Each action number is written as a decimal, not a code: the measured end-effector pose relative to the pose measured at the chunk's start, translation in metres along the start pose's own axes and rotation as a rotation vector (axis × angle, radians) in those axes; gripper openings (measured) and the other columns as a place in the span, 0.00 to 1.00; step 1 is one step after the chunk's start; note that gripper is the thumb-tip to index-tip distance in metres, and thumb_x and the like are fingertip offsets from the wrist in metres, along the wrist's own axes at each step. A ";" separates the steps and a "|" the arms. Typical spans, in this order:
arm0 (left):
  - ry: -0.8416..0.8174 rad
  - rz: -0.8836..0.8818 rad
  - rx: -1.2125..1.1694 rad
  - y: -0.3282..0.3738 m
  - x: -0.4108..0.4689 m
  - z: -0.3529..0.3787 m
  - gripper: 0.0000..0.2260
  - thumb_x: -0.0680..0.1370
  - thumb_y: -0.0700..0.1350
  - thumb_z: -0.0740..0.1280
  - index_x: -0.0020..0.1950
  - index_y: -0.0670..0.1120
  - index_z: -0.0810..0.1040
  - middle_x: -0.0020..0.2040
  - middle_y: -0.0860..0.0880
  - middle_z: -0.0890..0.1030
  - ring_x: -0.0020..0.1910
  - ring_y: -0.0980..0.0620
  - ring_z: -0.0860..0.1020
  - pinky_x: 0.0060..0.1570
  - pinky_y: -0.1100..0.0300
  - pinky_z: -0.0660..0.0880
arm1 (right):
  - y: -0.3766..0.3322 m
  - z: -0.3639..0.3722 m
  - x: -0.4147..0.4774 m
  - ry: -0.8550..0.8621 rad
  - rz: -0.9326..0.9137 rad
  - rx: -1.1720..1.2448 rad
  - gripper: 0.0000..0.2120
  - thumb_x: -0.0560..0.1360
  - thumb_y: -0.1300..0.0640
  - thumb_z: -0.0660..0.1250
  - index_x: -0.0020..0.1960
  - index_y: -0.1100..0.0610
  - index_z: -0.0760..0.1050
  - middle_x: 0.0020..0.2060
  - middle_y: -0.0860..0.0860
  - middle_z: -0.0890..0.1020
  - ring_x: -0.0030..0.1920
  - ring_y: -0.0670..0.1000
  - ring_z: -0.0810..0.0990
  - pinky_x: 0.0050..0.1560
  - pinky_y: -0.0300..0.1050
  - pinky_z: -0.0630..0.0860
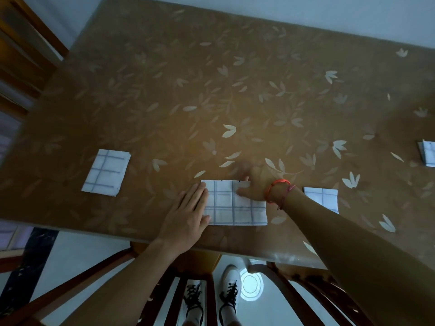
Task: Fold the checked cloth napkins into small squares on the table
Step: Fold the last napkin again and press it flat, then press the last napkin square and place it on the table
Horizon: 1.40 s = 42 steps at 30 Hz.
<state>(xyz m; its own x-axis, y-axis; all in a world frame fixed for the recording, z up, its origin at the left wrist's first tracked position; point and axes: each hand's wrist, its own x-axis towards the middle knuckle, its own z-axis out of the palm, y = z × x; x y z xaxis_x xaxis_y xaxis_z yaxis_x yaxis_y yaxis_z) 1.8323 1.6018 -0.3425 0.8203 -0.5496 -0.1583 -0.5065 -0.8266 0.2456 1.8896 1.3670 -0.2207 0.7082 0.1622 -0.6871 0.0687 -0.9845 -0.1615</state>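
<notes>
A white napkin with blue checks (231,207) lies folded into a rectangle near the table's front edge. My left hand (188,212) rests flat on its left edge, fingers straight. My right hand (256,185), with red string bracelets at the wrist, lies over the napkin's upper right corner; its fingers are blurred, the thumb touching the cloth. A folded checked napkin (107,172) lies to the left, another (321,198) sits just right of my right forearm, and a third (427,156) is cut off by the right frame edge.
The table (211,90) is covered in a brown cloth with pale leaf print. Wooden chairs stand at the front edge (164,278) and at the far left (21,55). My feet in white shoes (211,297) show below the table edge.
</notes>
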 end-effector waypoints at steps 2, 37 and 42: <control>0.008 0.001 -0.009 0.000 0.000 0.000 0.29 0.81 0.57 0.50 0.78 0.44 0.53 0.79 0.47 0.49 0.78 0.52 0.43 0.75 0.51 0.48 | 0.016 0.016 0.018 -0.009 0.089 0.058 0.19 0.79 0.64 0.59 0.68 0.70 0.65 0.66 0.61 0.72 0.66 0.61 0.71 0.43 0.37 0.76; 0.297 0.187 -0.101 0.037 -0.042 0.006 0.10 0.72 0.43 0.66 0.53 0.48 0.79 0.57 0.50 0.81 0.59 0.48 0.73 0.55 0.53 0.67 | 0.008 0.145 -0.045 0.054 0.369 1.697 0.10 0.75 0.66 0.66 0.55 0.65 0.76 0.47 0.61 0.81 0.45 0.59 0.82 0.44 0.56 0.82; 0.313 0.120 -0.172 0.038 -0.043 0.004 0.09 0.76 0.47 0.60 0.49 0.49 0.80 0.53 0.53 0.82 0.57 0.50 0.74 0.55 0.56 0.65 | 0.015 0.147 -0.052 0.282 0.236 1.389 0.17 0.72 0.74 0.58 0.56 0.60 0.76 0.42 0.56 0.80 0.42 0.56 0.79 0.36 0.44 0.78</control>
<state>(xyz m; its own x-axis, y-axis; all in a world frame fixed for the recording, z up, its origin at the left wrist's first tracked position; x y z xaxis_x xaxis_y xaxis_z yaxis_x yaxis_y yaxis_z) 1.7770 1.5933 -0.3300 0.8129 -0.5556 0.1746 -0.5735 -0.7118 0.4055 1.7498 1.3535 -0.2915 0.7307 -0.1730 -0.6604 -0.6799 -0.0973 -0.7268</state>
